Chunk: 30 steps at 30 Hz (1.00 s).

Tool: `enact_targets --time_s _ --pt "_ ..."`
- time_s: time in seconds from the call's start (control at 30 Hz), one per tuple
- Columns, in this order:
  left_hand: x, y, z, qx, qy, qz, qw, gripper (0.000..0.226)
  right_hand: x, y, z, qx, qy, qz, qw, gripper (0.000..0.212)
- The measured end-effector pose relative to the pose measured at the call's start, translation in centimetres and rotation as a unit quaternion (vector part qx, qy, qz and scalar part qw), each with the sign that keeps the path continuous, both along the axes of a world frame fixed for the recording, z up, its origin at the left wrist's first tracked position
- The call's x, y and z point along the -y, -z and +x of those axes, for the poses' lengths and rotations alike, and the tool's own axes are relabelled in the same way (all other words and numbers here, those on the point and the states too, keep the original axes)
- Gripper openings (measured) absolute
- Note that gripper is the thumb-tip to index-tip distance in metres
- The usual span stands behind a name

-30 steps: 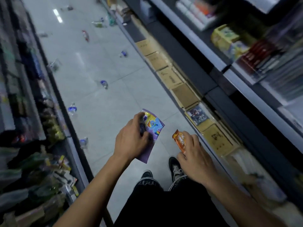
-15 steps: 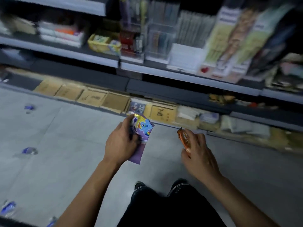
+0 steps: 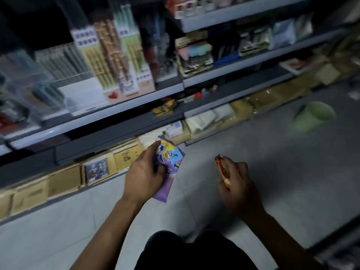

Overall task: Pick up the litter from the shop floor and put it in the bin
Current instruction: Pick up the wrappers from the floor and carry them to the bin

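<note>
Purple wrapper (image 3: 171,162) with a cartoon pony being gripped in the left hand (image 3: 144,176), fingers curled over its near edge, printed face turned up and the lower end hanging past the palm. Orange wrapper (image 3: 223,168) being pinched in the right hand (image 3: 239,186), thumb and fingers closed on it, one crinkled end sticking out above the knuckles. Both hands hovering above the grey tiled floor (image 3: 253,152), well apart from each other. Pale green bin (image 3: 313,116) standing on the floor far off to the right, upright, open mouth showing, just beside the bottom of the shelves (image 3: 224,76). Shelves running across the top, blurred, carrying stationery and flat brown packets. Dark trousers (image 3: 194,252) filling the lower edge.
</note>
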State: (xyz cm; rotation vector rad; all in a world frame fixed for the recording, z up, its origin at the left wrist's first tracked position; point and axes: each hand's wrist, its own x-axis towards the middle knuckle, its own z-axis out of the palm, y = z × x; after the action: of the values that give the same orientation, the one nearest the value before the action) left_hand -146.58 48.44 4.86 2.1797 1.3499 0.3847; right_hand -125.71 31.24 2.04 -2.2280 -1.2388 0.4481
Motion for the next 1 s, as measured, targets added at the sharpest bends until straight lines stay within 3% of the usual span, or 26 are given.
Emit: enact_targets --time_s 0.27,0.5,0.63,1.0 --pt "3.1 0.3 14.8 -0.033 0.172 -0.008 0.985 0.065 8.4 1.1 8.9 -0.076 0.178 0.002 0.981 0.069" --pt "3.4 0.4 25.5 -0.057 0.303 -0.013 0.951 0.063 12.4 -0.1 12.0 -0.056 0.333 -0.058 0.939 0.064" --pt "2.5 0.7 30.4 -0.035 0.357 -0.051 0.932 0.074 12.2 0.0 14.1 -0.039 0.38 -0.066 0.922 0.063" --pt "-0.5 1.3 41.9 -0.015 0.441 -0.025 0.897 0.049 10.0 0.2 22.0 -0.014 0.467 -0.067 0.882 0.066"
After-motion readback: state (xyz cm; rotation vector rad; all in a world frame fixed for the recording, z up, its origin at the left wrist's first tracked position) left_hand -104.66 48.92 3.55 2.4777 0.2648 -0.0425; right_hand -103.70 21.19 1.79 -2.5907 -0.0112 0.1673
